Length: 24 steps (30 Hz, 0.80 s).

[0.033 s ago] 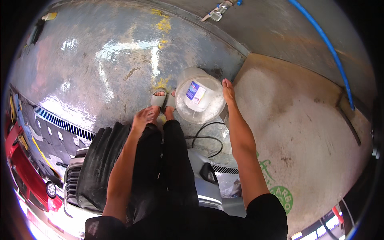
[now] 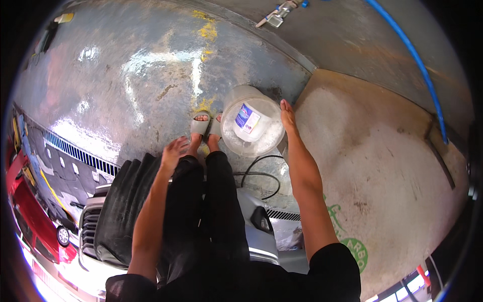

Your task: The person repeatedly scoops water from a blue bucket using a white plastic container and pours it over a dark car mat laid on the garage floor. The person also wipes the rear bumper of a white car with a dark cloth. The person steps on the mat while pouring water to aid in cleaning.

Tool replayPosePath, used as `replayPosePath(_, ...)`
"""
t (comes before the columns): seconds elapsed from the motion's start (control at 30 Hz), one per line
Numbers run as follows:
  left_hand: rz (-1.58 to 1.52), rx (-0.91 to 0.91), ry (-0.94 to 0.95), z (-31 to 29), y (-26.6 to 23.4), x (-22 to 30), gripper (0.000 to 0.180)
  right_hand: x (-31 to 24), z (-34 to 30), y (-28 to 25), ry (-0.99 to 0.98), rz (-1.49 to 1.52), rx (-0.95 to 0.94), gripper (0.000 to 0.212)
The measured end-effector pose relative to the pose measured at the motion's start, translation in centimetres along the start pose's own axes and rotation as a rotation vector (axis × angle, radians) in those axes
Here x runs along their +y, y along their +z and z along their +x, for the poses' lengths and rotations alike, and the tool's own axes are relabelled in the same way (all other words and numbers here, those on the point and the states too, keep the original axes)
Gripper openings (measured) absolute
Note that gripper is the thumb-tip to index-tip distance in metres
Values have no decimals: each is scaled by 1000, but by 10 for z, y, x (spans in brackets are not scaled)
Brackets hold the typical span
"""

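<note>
A translucent plastic bucket (image 2: 234,135) is tilted beside my feet, its round mouth facing up toward me. Inside its rim shows a white shape with a blue and white label (image 2: 247,119); whether it is a separate container I cannot tell. My right hand (image 2: 287,117) is at the bucket's right rim, its fingers close together and partly hidden along the edge. My left hand (image 2: 174,152) hangs empty above my shin, fingers apart, left of the bucket. Grey slide sandals (image 2: 199,124) are on my feet.
Black ribbed mats (image 2: 123,211) drape over the front of a silver car (image 2: 259,231) beside my legs. A black hose (image 2: 271,177) loops behind the bucket. A metal tap (image 2: 277,17) and blue hose (image 2: 417,60) run along the wall. A drain grate (image 2: 80,151) crosses the wet floor.
My left hand has shifted slightly left and its fingers show more spread. My right hand and the bucket have hardly moved.
</note>
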<state>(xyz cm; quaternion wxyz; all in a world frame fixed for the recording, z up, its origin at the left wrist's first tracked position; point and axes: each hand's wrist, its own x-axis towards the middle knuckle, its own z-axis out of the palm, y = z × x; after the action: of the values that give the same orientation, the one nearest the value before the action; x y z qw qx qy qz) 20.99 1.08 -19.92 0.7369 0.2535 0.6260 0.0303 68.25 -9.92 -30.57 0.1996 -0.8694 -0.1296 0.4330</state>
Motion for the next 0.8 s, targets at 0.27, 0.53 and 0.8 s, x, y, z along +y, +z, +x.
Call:
replayPosePath(0.27,173,297,-96,-82,-91,-14,55,-24,42,8,94,-306,-286,92)
replayPosePath(0.53,358,195,-49,-122,-81,18,53,38,-44,-20,-88,-339,-40,48)
replayPosePath(0.8,262,252,85,-154,-101,59,49,39,-189,23,528,1103,-250,39)
